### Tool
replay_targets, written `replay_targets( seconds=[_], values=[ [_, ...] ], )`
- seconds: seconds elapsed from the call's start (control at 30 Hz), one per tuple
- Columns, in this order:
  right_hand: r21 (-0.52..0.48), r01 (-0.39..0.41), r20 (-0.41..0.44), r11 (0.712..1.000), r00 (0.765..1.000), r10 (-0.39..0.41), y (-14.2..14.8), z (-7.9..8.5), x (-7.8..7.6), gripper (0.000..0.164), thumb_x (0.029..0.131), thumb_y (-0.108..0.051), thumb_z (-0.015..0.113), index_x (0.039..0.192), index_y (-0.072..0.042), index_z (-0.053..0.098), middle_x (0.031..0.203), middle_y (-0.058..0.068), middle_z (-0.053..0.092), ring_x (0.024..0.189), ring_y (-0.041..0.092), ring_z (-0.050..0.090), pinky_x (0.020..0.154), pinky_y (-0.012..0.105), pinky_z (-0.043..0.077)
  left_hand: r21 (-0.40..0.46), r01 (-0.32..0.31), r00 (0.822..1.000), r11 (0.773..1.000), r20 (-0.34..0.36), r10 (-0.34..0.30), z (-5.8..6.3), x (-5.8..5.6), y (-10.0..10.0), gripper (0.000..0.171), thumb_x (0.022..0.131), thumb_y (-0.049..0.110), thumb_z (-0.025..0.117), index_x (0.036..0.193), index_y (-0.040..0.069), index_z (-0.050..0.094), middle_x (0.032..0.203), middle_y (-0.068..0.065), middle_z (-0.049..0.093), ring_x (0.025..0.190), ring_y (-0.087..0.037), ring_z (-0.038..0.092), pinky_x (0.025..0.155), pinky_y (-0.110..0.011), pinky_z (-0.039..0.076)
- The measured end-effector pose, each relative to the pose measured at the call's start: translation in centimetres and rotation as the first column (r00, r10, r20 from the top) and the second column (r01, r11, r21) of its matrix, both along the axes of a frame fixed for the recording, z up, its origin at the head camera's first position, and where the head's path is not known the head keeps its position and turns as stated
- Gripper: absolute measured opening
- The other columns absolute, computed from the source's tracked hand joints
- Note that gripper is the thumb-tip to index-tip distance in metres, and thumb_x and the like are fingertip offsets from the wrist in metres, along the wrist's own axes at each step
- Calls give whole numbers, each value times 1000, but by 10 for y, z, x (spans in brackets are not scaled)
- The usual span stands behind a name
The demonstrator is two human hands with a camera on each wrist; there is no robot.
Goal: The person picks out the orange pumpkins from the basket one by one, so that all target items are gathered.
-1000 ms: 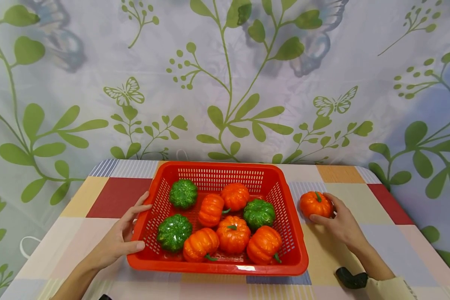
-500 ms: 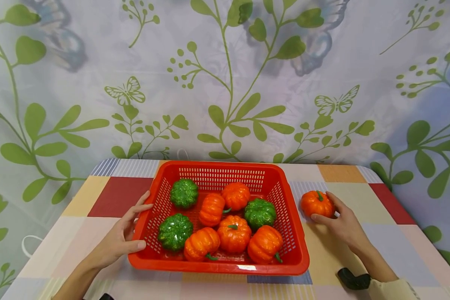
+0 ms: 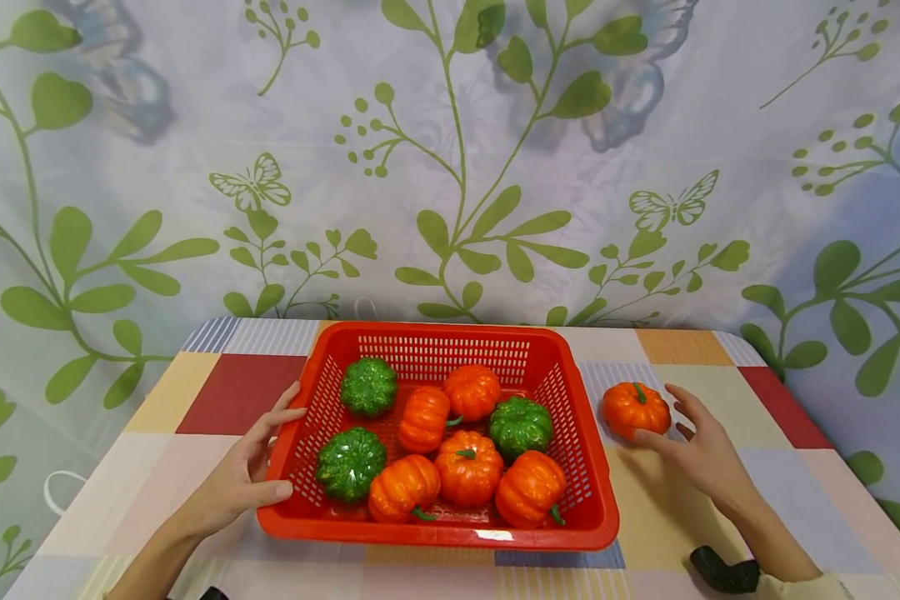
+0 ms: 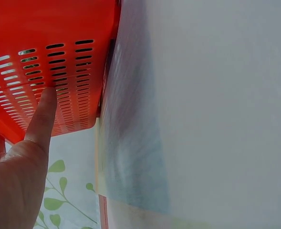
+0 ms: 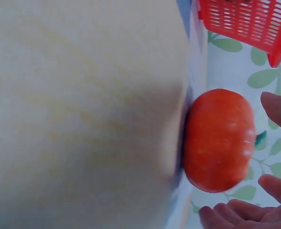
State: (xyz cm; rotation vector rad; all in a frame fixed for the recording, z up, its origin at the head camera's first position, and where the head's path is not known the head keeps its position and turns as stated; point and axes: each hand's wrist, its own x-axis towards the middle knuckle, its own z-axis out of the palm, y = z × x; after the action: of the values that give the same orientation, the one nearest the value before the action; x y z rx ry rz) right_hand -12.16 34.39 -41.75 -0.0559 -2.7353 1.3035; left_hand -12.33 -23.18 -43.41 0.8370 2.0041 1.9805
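A red plastic basket (image 3: 528, 540) with slotted walls holds several small orange pumpkins (image 3: 468, 468) and green pumpkins (image 3: 350, 464). At its left side, my left hand (image 3: 232, 483) has its thumb and fingertips spread along the rim. One extended finger touches the slotted outer wall in the left wrist view. To the right of the basket, a single orange pumpkin (image 3: 635, 410) sits on the table, stem up. Beside it my right hand (image 3: 701, 454) is parted around its right side, and the right wrist view shows gaps between the fingers and the pumpkin (image 5: 220, 140).
A patchwork-patterned cloth (image 3: 217, 396) covers the table. Directly behind the table hangs a curtain (image 3: 307, 125) printed with green leaves and butterflies. Black straps (image 3: 723, 571) show at both wrists.
My right hand has let go of the orange pumpkin and drawn back slightly to the right. That pumpkin stays in place beside the basket; my left hand has not moved.
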Motion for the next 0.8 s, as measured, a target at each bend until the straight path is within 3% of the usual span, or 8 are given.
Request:
replay_targets(
  seconds=[0.07,0.17,0.3,0.4,0.53,0.8],
  values=[
    [-3,0,-23,1000,1000,0,2,4,6,85,87,-21,77,150,6,27,151,31,30,131,52,31,106,23,39,-1,1,1000,1000,3,-1,-1,0,0,73,83,-7,61,148,-4,27,165,-3,-4,136,-11,34,93,-37,52],
    [-3,5,-49,1000,999,-5,3,10,14,78,88,-19,75,148,6,31,148,30,33,129,51,35,87,-2,31,-3,1,1000,1000,5,-1,-2,0,-1,72,84,-7,61,148,-3,28,165,-3,-5,135,-13,35,92,-38,52],
    [11,15,-79,1000,997,-14,-1,20,23,70,90,-18,74,144,6,37,144,28,38,127,48,39,89,-1,32,-12,-4,1000,1000,-1,4,-4,-1,-1,72,84,-7,60,148,-3,28,165,-3,-4,135,-12,34,92,-37,53],
    [12,5,-134,1000,991,-3,-8,27,28,63,89,-14,74,140,5,42,140,21,44,128,24,46,90,2,35,-9,-5,1000,1000,-1,5,-4,-1,-1,71,84,-7,60,148,-3,28,165,-2,-4,137,-9,32,92,-37,52],
    [-26,-69,-221,997,973,62,-24,36,33,53,86,-5,75,133,3,51,132,12,52,118,-2,46,91,5,40,-4,-4,1000,1000,-1,4,-3,-1,-1,72,83,-7,60,147,-4,28,165,-3,-3,138,-7,31,92,-37,52],
    [-62,-241,-206,969,953,224,-68,57,39,47,88,-7,74,131,-10,57,134,4,54,126,0,46,92,13,44,-7,-6,1000,1000,1,6,-2,-1,-1,72,83,-7,60,147,-4,28,165,-3,-3,137,-8,31,92,-36,52]
  ],
)
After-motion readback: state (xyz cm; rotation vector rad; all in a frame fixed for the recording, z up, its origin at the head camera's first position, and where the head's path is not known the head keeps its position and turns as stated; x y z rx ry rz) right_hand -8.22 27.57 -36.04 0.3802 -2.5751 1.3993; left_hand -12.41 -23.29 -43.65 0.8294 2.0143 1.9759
